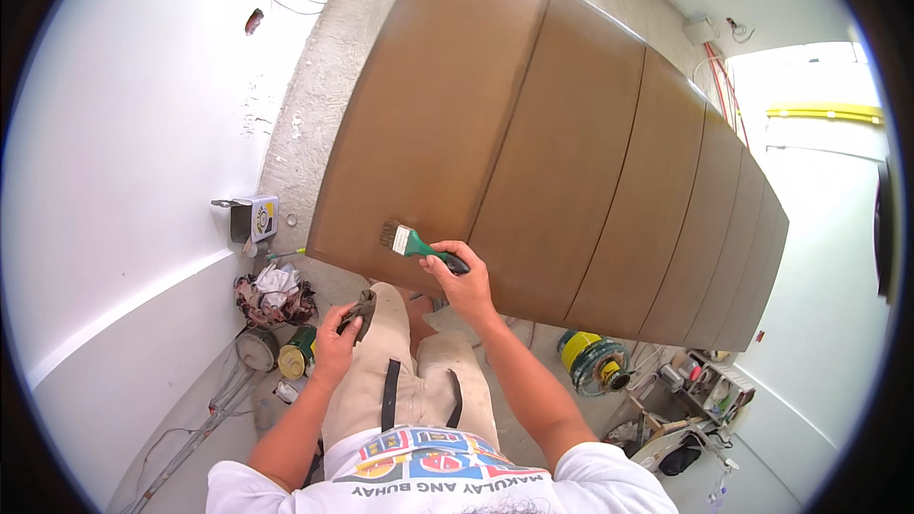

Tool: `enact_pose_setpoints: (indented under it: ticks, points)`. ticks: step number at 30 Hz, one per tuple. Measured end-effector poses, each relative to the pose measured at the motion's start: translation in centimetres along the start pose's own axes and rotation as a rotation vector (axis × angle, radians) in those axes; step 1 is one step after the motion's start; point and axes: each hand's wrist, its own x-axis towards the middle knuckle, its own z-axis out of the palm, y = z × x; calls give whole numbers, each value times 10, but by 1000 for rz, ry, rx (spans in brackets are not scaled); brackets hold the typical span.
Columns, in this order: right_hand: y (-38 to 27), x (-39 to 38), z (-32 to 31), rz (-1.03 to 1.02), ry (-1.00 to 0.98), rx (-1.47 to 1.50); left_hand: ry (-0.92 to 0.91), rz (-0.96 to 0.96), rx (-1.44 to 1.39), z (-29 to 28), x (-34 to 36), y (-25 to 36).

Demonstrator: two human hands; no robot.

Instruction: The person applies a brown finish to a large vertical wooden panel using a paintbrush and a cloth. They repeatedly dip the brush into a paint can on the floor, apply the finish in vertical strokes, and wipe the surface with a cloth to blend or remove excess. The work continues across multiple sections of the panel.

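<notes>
In the centre of the frame, the right hand (465, 278) grips the green handle of a brush (414, 244), its bristles pointing left over the lower left part of a large brown board (581, 143); whether they touch it cannot be told. The left hand (335, 346), lower and further left, pinches a dark rag (361, 314). A metal can (257, 218) stands at left, above a heap of cloths (274, 295), and a yellow-banded bucket (583, 354) sits at lower right
</notes>
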Motion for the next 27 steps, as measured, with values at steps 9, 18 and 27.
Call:
enact_pose_setpoints:
  ticks: [9,18,27]
  points:
    - [-60,94,-4,-128,186,-167,19,-30,-62,-33,48,5]
    - [-42,21,-47,111,125,-246,68,-23,11,-75,143,31]
    - [-180,305,-125,-321,322,-227,83,-93,-112,-98,198,47]
